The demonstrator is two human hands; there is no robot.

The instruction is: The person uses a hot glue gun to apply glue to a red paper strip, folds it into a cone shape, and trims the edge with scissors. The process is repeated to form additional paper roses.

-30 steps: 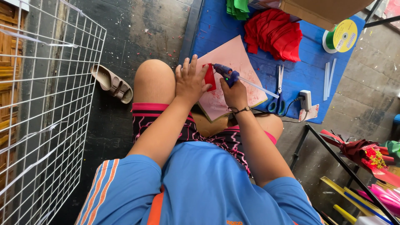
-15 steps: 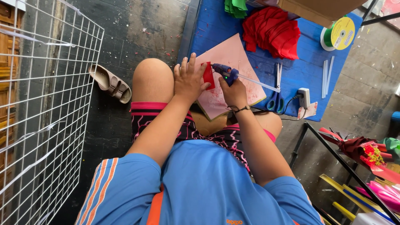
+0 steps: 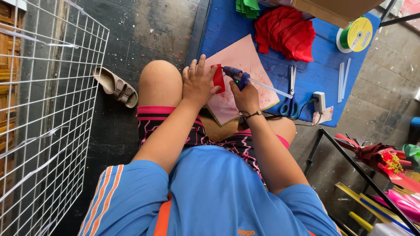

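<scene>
Head view: my left hand (image 3: pixel 197 85) pinches one red petal piece (image 3: pixel 218 78); right hand (image 3: pixel 245 96) grips one blue glue gun (image 3: pixel 234 74), nozzle at the piece, over one pink sheet (image 3: pixel 245 57). Worktop (image 3: pixel 315 74): one scissors (image 3: pixel 290 98), two glue sticks (image 3: pixel 344 78), one red pile (image 3: pixel 286 32).

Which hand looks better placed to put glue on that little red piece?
The right hand, probably: it already holds the blue glue gun, nozzle pointing at the red piece. The left hand is busy pinching that piece over the pink sheet.
</scene>
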